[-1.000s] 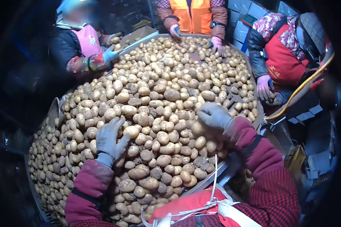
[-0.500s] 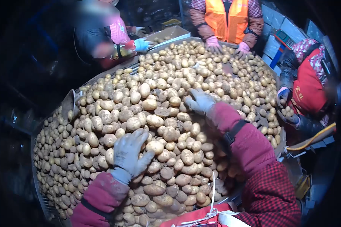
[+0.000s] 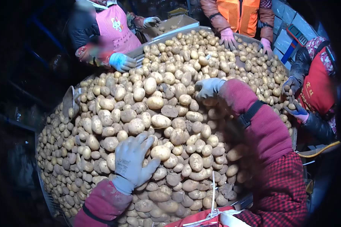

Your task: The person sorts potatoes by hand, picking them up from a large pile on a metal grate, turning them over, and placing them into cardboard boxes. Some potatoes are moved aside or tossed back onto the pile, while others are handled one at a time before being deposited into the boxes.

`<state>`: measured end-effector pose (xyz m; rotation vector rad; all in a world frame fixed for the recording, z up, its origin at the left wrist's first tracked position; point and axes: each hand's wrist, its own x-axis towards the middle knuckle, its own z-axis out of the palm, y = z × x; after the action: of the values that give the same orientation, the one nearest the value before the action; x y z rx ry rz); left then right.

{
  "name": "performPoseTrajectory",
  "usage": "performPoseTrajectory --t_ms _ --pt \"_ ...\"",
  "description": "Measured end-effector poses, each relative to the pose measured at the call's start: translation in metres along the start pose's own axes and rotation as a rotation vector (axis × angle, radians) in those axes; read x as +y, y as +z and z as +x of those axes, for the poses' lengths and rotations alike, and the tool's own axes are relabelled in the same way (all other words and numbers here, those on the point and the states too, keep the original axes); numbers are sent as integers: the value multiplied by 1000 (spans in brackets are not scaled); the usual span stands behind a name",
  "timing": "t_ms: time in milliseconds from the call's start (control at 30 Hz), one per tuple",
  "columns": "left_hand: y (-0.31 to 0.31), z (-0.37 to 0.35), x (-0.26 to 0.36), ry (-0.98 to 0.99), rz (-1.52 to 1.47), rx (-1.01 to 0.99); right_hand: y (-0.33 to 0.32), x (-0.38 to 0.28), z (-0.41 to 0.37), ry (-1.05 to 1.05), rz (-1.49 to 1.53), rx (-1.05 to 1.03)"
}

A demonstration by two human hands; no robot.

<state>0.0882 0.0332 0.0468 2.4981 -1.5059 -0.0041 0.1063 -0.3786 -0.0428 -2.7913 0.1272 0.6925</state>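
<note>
A large heap of potatoes (image 3: 161,121), many with soil on them, spreads under both hands. My left hand (image 3: 133,160), in a grey work glove, lies on the near part of the heap. Its fingers are stretched out and the thumb is apart, close to a pale potato (image 3: 160,152). Farther out and to the right, my right hand (image 3: 209,87) is bent downward with its gloved fingers curled round a shaded potato (image 3: 210,101). Its fingertips are partly hidden. A dark clod-like lump (image 3: 169,111) lies between the hands.
Co-workers stand round the heap: one in a pink apron (image 3: 119,28), one in an orange vest (image 3: 238,15), one in a red apron (image 3: 317,85). A carton (image 3: 178,24) stands behind the rim. A scoop-like piece (image 3: 70,102) sticks up at left. A yellow hose (image 3: 318,150) runs at right.
My right hand has gone from flat and spread to curled downward. My left hand stays on the heap. The pink-aproned co-worker's hand has come down to the rim. The view has shifted slightly.
</note>
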Motion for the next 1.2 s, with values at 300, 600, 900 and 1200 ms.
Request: performPoseTrajectory --t_ms 300,600,900,1200 --pt "8 -5 -4 23 28 76 27 -6 -46 181 442 279" --pt "16 -8 -11 14 35 71 73 -11 -208 -109 1893 945" --pt "17 -3 -13 81 98 97 184 -72 -308 -208 2497 726" --pt "26 110 134 400 71 48 222 -140 -369 64 1889 1024"
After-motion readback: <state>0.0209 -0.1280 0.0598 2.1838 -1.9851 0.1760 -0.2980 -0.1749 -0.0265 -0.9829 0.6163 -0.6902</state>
